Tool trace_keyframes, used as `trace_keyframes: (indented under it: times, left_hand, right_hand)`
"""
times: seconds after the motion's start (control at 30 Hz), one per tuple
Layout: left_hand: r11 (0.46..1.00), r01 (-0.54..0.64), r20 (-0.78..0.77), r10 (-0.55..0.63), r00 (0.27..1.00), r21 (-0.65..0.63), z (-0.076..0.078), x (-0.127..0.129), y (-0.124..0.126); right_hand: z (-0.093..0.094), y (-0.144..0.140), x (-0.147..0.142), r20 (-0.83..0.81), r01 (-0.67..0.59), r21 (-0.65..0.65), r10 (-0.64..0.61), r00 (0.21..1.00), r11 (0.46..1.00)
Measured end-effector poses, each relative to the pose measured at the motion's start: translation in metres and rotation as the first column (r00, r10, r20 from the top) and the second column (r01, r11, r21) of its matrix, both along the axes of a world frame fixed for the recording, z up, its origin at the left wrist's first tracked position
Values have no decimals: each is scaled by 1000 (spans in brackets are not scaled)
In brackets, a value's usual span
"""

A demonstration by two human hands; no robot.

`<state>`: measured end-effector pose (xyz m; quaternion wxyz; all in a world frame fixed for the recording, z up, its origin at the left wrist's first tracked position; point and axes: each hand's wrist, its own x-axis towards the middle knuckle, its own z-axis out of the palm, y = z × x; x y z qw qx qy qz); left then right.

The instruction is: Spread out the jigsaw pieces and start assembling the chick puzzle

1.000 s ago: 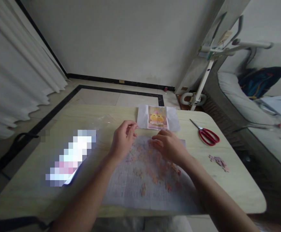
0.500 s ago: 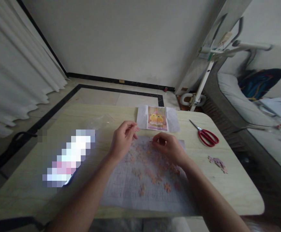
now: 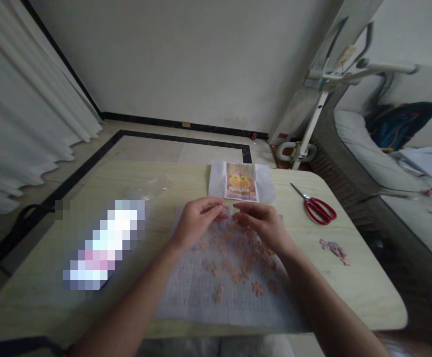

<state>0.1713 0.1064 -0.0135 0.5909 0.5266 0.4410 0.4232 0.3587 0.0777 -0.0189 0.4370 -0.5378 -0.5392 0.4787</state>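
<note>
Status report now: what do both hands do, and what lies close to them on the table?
Left hand and right hand meet fingertip to fingertip over loose puzzle pieces on the paper sheet. Grip unclear. Picture card just beyond; scissors off right.

Puzzle pieces (image 3: 238, 258) on sheet (image 3: 201, 297); picture (image 3: 241, 181) behind it (scissors (image 3: 318, 207) right).

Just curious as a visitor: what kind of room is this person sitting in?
Most likely a living room at home. A grey sofa stands to the right, white curtains hang on the left, and the low wooden table carries loose jigsaw pieces and red scissors.
</note>
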Motion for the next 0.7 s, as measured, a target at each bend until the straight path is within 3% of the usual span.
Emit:
trace_keyframes:
  times: [0.4, 0.7]
  left_hand:
    - [996, 58, -90, -51, 995, 71, -2, 1, -3]
    - [996, 90, -96, -87, 992, 26, -1, 3, -5]
  right_hand:
    - [1, -2, -5, -168, 122, -76, -134, 977, 990]
    - [1, -1, -4, -64, 38, -9, -38, 997, 999]
